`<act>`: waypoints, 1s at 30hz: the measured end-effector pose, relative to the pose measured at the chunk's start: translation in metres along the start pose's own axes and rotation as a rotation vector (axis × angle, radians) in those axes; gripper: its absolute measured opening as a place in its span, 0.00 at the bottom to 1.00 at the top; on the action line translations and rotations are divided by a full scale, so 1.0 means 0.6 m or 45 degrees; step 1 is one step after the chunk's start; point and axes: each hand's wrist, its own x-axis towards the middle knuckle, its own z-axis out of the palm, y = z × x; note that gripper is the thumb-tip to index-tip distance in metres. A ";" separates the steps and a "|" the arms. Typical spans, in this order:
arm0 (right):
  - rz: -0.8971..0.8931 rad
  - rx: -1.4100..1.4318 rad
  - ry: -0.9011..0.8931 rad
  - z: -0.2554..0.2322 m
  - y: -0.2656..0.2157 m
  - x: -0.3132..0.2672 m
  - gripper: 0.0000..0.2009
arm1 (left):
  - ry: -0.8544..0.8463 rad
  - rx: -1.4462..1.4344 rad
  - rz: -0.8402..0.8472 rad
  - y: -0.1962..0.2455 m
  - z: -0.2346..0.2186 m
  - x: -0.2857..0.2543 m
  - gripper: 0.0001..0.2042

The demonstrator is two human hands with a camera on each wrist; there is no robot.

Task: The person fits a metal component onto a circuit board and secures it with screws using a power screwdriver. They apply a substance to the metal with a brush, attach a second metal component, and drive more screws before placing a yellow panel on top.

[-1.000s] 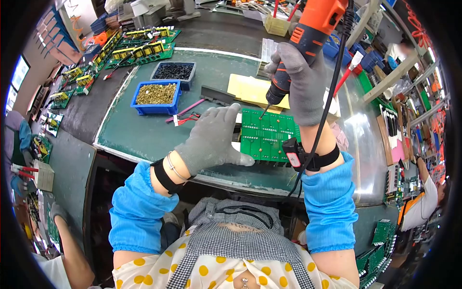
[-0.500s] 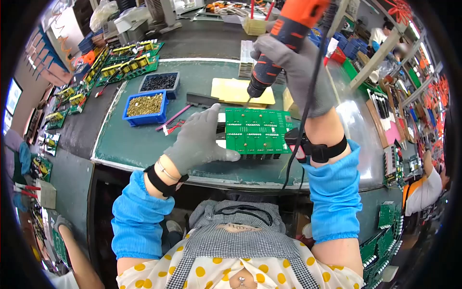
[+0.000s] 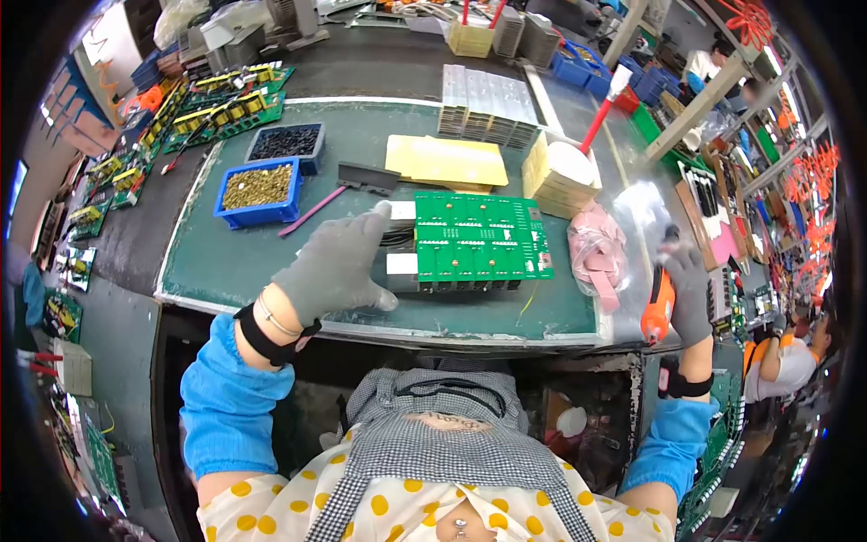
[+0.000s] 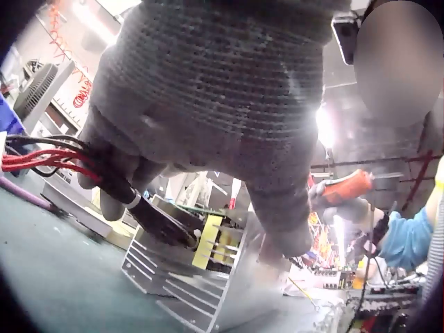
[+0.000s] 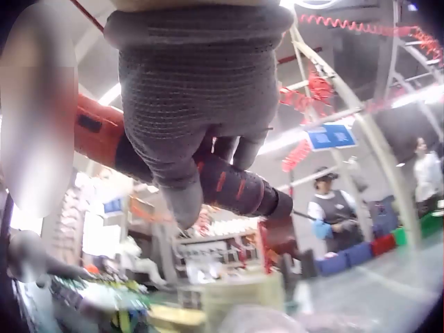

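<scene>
The green circuit board (image 3: 479, 237) lies on the green bench, with a finned metal piece under it visible in the left wrist view. My left hand (image 3: 339, 262), in a grey glove, is at the board's left end, fingers and thumb spread beside two white blocks; in the left wrist view the hand (image 4: 208, 97) has black and red wires by its fingers. My right hand (image 3: 689, 291) grips the orange and black power driver (image 3: 658, 307) off the bench's right edge. In the right wrist view the fingers of the hand (image 5: 198, 104) wrap round the driver (image 5: 232, 187).
A blue bin of brass-coloured parts (image 3: 259, 217) and a grey bin of black parts (image 3: 312, 163) stand at the left. Behind the board are yellow sheets (image 3: 447, 163) and stacked metal fins (image 3: 488, 107). To its right are a box with a brush (image 3: 553, 194) and a pink bundle (image 3: 598, 253).
My right hand has carried the driver from above the board's back edge down and right, beyond the bench's edge. My left hand has stayed by the board's left end.
</scene>
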 end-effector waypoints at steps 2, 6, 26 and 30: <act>0.015 -0.129 -0.133 0.039 0.036 -0.056 0.12 | -0.007 -0.009 -0.004 -0.014 -0.007 -0.003 0.44; 0.201 -0.066 -0.429 0.112 0.097 -0.136 0.15 | 0.044 0.006 -0.069 -0.038 0.002 0.001 0.22; -0.318 0.472 -0.096 0.161 -0.152 0.183 0.21 | -0.139 -0.411 -0.257 -0.019 0.004 0.022 0.56; -0.231 0.732 -0.156 0.169 -0.131 0.182 0.17 | -0.014 -1.028 -0.149 -0.058 0.025 0.025 0.53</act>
